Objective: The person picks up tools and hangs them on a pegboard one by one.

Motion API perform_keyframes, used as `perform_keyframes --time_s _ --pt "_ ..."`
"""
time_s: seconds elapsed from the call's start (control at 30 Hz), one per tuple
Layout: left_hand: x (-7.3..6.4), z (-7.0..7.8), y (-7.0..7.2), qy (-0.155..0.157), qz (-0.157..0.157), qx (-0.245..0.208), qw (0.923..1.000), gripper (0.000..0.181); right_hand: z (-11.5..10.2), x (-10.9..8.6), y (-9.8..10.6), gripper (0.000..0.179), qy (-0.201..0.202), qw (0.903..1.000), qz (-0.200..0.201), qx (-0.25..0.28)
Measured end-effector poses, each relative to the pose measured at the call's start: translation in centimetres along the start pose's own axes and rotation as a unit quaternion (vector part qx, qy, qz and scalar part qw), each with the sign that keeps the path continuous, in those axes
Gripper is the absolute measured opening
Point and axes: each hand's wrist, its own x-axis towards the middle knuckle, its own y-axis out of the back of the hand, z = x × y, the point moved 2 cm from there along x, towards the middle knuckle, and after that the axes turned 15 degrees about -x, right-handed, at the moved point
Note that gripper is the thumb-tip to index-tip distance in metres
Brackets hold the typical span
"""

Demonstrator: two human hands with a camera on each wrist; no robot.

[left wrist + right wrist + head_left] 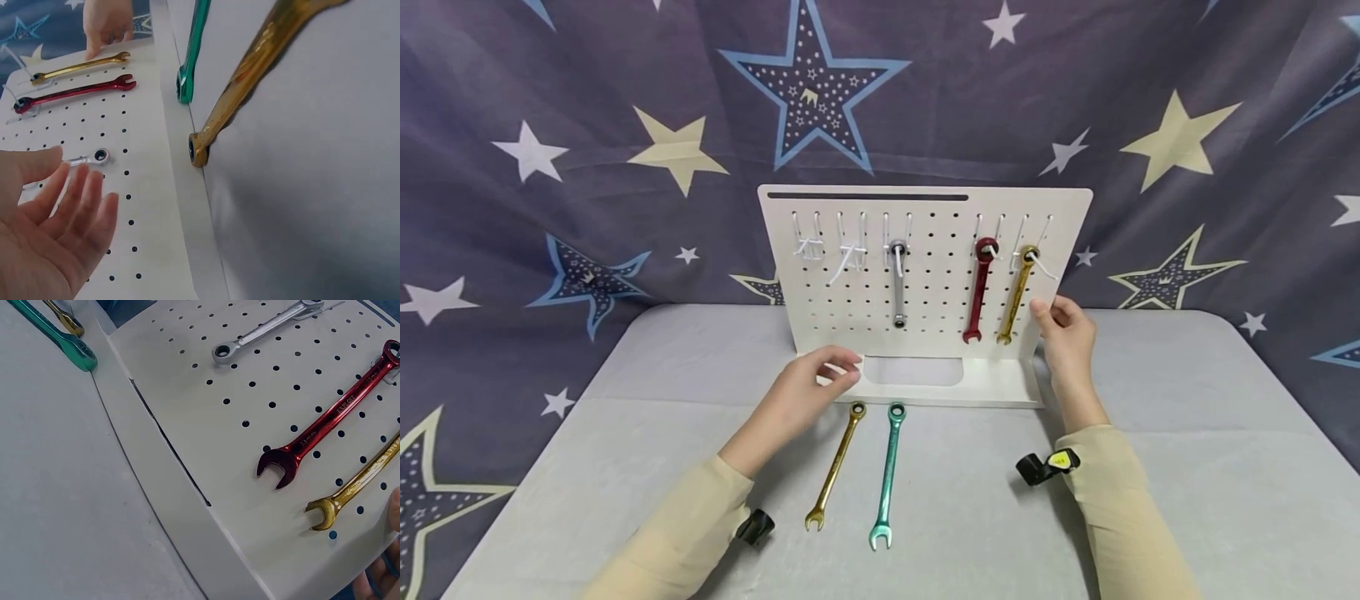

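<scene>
My right hand (1069,343) grips the right edge of the white pegboard (925,343), thumb on the front and fingers behind. Loosely curved and holding nothing, my left hand (818,377) hovers at the board's base, left of its oval cutout. From the board's hooks hang a silver wrench (899,287), a red wrench (980,292) and a gold wrench (1018,296). Another gold wrench (837,462) and a green wrench (888,479) lie on the table in front, ring ends toward the base. In the left wrist view the left fingers overlap the silver wrench (100,156).
Two white hook sets (808,246) at the board's left carry no wrench. The grey-covered table (1187,500) stretches out on both sides. Behind stands a dark star-patterned cloth (940,117). Small black camera mounts (1036,468) sit at both wrists.
</scene>
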Motion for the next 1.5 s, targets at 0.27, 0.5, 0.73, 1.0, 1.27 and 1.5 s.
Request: perform_keyframes --time_s 0.27,0.5,0.73,1.0,1.27,1.5 --pt "-1.8 -1.0 -0.4 0.065 -0.030 -0.009 0.9974 0.022 -0.1 0.1 0.5 0.044 -0.003 1.0000 0.002 -0.006" --pt "-2.9 -1.6 -0.6 0.082 -0.045 -0.004 0.9956 0.020 -0.2 0.1 0.5 0.042 0.001 1.0000 0.007 0.000" --pt "-3.9 -2.3 -0.6 0.118 -0.064 -0.019 0.9907 0.026 0.0 0.0 0.2 0.038 0.002 0.9999 0.003 0.013" --pt "-4.3 -3.0 -0.8 0.129 -0.065 0.003 0.9894 0.033 0.2 -0.1 -0.1 0.038 0.002 1.0000 0.005 0.007" --pt "-4.0 -2.9 -1.5 0.138 -0.085 0.093 0.9824 0.034 0.4 -0.1 -0.1 0.039 0.007 0.9999 0.006 0.010" --pt "-3.7 -3.0 -1.6 0.130 -0.079 0.114 0.9818 0.035 0.1 0.0 0.1 0.041 0.003 1.0000 0.005 0.004"
